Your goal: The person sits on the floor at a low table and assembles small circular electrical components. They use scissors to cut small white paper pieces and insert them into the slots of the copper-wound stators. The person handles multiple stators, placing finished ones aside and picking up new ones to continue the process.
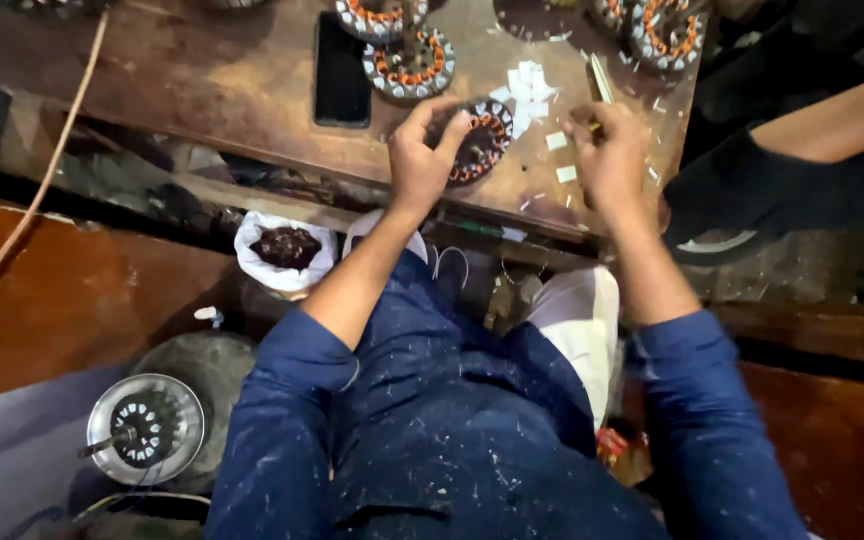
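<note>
Left hand (pixel 422 160) gripping wound stator (pixel 480 142) near bench edge (pixel 372 170), right hand (pixel 610 160) perhaps pinching paper

dim warm light from above, tabletop (pixel 252 90) centre brightest, corners dark, soft overall, slight blur on hands, wide-angle stretch at edges

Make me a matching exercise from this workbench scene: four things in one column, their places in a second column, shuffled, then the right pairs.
Things:
1. wound stator
2. black phone
3. white bag
4. white paper slips

Places:
A. below the bench edge, holding dark bits
B. lying flat on the bench, left of the hands
C. under the left hand
D. piled on the bench, between the two hands and a little beyond them

Pairs: 1-C, 2-B, 3-A, 4-D
</note>
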